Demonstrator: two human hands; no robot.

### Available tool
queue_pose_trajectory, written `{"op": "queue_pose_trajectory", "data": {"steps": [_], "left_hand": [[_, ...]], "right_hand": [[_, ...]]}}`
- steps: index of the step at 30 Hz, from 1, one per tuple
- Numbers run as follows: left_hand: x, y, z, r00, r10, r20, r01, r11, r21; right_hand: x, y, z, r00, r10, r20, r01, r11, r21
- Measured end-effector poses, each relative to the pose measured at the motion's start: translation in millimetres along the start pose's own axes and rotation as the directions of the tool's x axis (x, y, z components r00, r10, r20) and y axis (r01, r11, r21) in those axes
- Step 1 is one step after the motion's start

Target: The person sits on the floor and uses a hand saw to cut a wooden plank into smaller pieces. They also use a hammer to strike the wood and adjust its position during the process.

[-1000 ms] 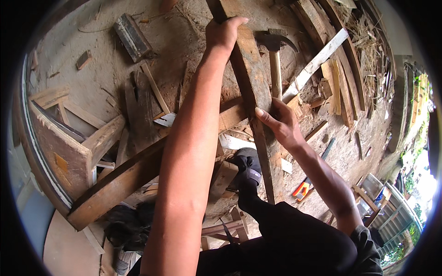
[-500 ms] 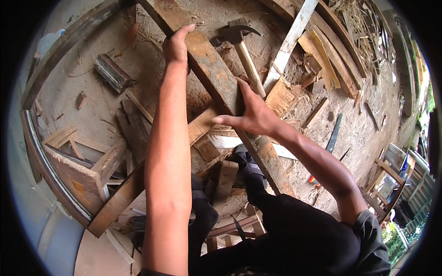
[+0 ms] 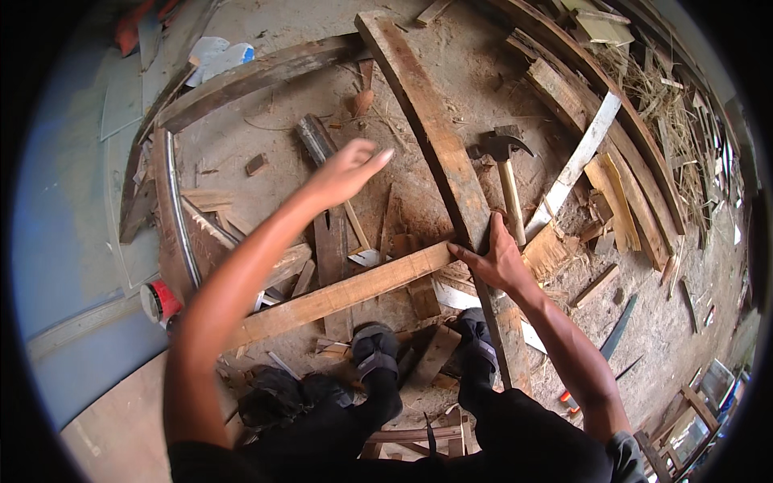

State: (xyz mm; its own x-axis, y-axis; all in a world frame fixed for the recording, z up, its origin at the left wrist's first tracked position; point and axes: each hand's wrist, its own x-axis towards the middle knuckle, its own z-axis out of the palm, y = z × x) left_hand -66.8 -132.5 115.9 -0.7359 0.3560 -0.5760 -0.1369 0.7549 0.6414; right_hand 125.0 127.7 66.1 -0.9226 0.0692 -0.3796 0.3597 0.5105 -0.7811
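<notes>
A long, worn wooden beam point(image 3: 441, 141) runs from the top middle down to between my legs. My right hand point(image 3: 503, 262) grips it near its middle, thumb on the near left side and fingers on the right edge. At that spot a paler wooden crosspiece point(image 3: 354, 291) meets the beam and stretches off to the lower left. My left hand point(image 3: 348, 175) is in the air left of the beam, slightly blurred, thumb stretched out and nothing held. Just right of the beam lies a claw hammer point(image 3: 510, 189) with a wooden handle.
Beside the hammer is a white-painted strip point(image 3: 576, 165). Curved timbers point(image 3: 620, 153) and straw-like debris point(image 3: 660, 105) fill the upper right. A saw blade point(image 3: 618, 330) lies at right. A red can point(image 3: 163, 302) stands at left. My feet point(image 3: 375, 350) are among wood scraps.
My left hand has let go of the beam and moved away to its left. My right hand stays on the beam. The view has shifted, showing more of the floor at left.
</notes>
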Motion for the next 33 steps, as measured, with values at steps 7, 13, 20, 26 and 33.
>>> {"op": "queue_pose_trajectory", "data": {"steps": [7,13,20,26,33], "left_hand": [[-143.1,-34.7,-88.4,0.990,0.050,-0.128,-0.019,0.973,0.228],[-125.5,-13.7,-13.5,0.987,0.154,-0.045,-0.138,0.960,0.242],[-135.5,-1.8,75.6,0.972,0.036,0.232,-0.160,0.824,0.544],[-156.8,-7.9,11.4,0.931,0.269,-0.246,-0.163,0.910,0.381],[-243.0,-136.9,-126.7,0.536,-0.268,-0.801,0.404,0.914,-0.036]], "right_hand": [[-1.7,-0.5,-3.4,0.997,0.027,0.071,-0.030,0.999,0.043],[-2.1,0.8,-0.9,0.997,0.032,0.065,-0.037,0.997,0.064],[3.0,8.7,-0.2,0.997,0.029,0.066,-0.030,0.999,0.012],[2.6,10.1,-4.7,0.999,0.008,0.034,-0.009,1.000,0.022],[-32.1,50.0,-35.2,0.983,-0.069,-0.172,0.035,0.980,-0.195]]}}
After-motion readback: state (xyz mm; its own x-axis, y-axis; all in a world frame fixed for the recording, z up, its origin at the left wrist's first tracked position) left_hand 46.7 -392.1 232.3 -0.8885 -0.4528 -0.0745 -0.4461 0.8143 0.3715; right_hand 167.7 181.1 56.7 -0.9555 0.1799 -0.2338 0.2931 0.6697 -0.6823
